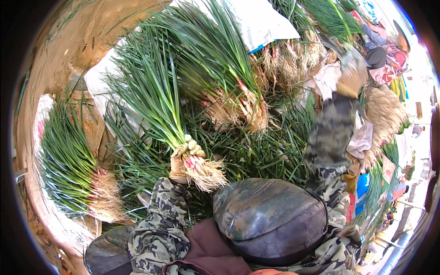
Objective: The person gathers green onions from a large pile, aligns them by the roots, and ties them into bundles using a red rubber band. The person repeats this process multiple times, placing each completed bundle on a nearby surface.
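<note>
My left hand [185,154], in a glove with pale fingertips, is closed round a bunch of green onions [172,117], just above its reddish bulbs and pale roots. The leaves reach up and to the left. My right hand [352,74], blurred and gloved, is raised at the upper right. A blurred blade-like thing [331,44] shows beside it; whether the hand grips it I cannot tell. Between the hands lies a larger heap of green onions [237,86], roots towards me, on loose cut leaves [264,154].
A neat pile of green onions [75,165] lies at the left. A white sheet [264,24] partly covers more onions at the top. My camouflage-covered knee [271,220] is close below. Root piles [381,113] and people [385,51] are at the right.
</note>
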### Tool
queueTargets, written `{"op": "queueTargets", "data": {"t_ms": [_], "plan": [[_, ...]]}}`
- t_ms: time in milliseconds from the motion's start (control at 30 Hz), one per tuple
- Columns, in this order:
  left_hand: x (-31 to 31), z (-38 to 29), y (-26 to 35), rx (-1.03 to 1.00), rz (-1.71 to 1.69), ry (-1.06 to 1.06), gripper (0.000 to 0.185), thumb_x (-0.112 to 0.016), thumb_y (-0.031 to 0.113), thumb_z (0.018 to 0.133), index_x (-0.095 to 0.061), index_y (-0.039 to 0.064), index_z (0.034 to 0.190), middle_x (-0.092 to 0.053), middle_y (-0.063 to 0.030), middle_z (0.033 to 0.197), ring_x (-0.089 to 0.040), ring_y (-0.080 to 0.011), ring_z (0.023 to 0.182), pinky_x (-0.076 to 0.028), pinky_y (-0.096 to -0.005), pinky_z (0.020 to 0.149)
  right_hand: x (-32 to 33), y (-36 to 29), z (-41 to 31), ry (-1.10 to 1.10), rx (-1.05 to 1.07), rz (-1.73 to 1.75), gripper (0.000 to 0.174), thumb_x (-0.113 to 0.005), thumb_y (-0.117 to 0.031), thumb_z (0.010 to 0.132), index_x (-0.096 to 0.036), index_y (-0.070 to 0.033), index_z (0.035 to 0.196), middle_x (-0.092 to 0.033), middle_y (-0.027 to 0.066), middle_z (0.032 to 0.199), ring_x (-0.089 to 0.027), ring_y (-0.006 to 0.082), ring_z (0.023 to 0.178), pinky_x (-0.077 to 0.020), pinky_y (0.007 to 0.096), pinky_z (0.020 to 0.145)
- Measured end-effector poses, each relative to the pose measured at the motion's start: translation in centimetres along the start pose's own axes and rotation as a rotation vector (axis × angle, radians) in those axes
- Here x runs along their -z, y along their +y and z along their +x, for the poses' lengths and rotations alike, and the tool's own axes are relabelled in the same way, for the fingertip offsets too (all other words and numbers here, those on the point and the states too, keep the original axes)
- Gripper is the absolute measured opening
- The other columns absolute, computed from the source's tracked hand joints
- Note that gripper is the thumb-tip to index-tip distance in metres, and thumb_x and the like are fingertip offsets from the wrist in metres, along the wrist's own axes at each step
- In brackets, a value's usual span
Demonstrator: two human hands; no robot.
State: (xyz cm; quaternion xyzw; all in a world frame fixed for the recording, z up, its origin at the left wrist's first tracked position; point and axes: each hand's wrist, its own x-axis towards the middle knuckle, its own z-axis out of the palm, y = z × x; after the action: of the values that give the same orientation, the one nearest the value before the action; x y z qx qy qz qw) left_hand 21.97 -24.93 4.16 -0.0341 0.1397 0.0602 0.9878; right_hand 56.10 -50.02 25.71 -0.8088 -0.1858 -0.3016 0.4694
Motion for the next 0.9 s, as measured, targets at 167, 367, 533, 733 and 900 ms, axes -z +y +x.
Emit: {"op": "queueTargets", "data": {"t_ms": [167,367,533,733,900], "plan": [[0.4,0.3,-0.1,0.03,-0.003,0.086,0.026,-0.055,0.008,0.078,-0.047,0.007,0.103,-0.046,-0.0017,0.076,-0.043,-0.012,0.066,-0.04,-0.0281,0.069,-6.7,11.1,2.7,-0.39,0.138,-1.14,0.035,-0.057,-0.025,0.082,-0.057,-0.009,0.113,-0.06,0.0133,0.106,-0.059,0.0262,0.094,-0.0442,0.0334,0.081],[0.1,0.8,-0.6,0.0,0.106,0.166,0.028,-0.056,0.008,0.078,-0.049,0.005,0.105,-0.051,-0.0043,0.079,-0.049,-0.0142,0.069,-0.043,-0.0314,0.068,-12.0,5.9,-12.1,-1.021,-0.068,-0.562,0.035,-0.058,-0.043,0.076,-0.062,-0.012,0.09,-0.063,0.0131,0.088,-0.06,0.0299,0.083,-0.048,0.0377,0.075],[-0.6,1.9,-1.7,0.026,0.152,0.148,0.027,-0.056,0.009,0.08,-0.051,0.002,0.106,-0.055,-0.007,0.087,-0.052,-0.0161,0.071,-0.046,-0.0329,0.069,-13.4,4.9,-20.0,-0.776,0.251,-0.73,0.033,-0.059,-0.037,0.077,-0.057,-0.009,0.095,-0.052,0.0116,0.088,-0.054,0.0298,0.082,-0.042,0.043,0.067],[0.2,2.4,-1.2,0.007,0.192,0.2,0.025,-0.055,0.006,0.08,-0.052,0.002,0.105,-0.058,-0.0165,0.107,-0.058,-0.0226,0.086,-0.05,-0.0377,0.079,-12.5,-1.4,-18.5,-0.638,0.406,-0.782,0.018,-0.062,-0.029,0.076,-0.062,-0.012,0.081,-0.055,0.0072,0.084,-0.054,0.0218,0.077,-0.043,0.0361,0.063],[-2.3,3.8,-1.8,0.102,0.117,0.156,0.033,-0.052,0.003,0.078,-0.051,-0.001,0.111,-0.056,-0.0178,0.114,-0.057,-0.029,0.1,-0.047,-0.039,0.086,-10.2,-4.7,-25.3,-0.643,0.506,-0.196,0.023,-0.065,-0.018,0.073,-0.058,-0.009,0.093,-0.058,0.0094,0.087,-0.057,0.0246,0.076,-0.0466,0.0369,0.067]]}}
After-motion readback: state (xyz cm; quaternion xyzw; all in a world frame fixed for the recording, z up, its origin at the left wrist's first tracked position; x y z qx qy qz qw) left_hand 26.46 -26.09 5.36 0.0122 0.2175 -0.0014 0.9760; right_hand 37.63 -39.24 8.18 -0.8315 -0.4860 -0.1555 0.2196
